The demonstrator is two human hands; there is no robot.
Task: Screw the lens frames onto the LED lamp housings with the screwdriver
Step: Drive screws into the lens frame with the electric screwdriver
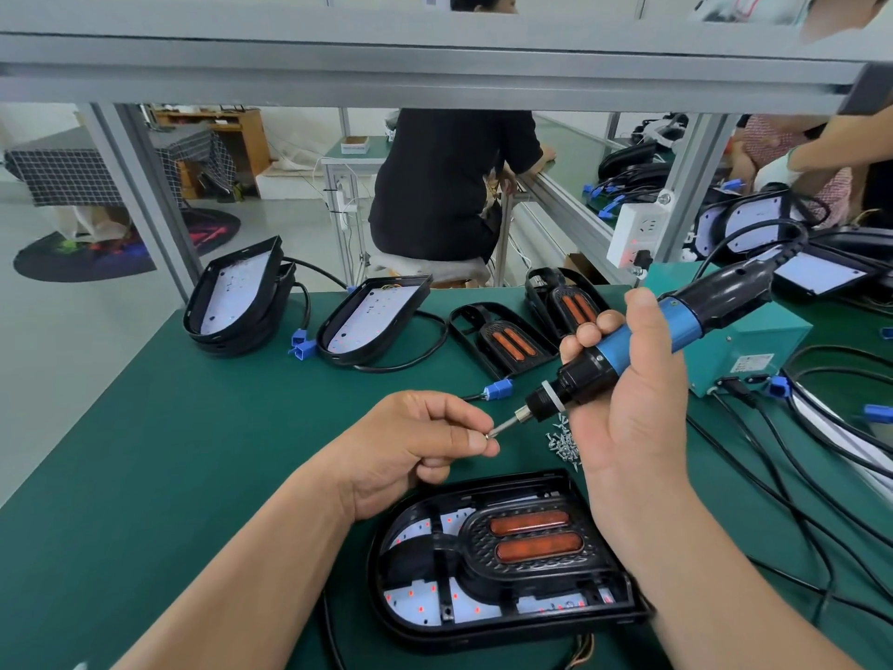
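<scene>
Green bench [193, 452]: lamp housings [369, 314], lens frames [502, 340], screws [565, 444] (loose pile).

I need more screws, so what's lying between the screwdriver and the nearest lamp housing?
A small heap of loose screws on the green mat, beside the right hand; the head view shows it.

Left hand [410, 447] pinching, fingers [464, 418] together — right hand [633, 403] curled tight, raised

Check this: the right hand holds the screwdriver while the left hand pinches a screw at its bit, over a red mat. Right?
No: the head view shows a green mat. The right hand, screwdriver, left hand and screw are as stated.
</scene>
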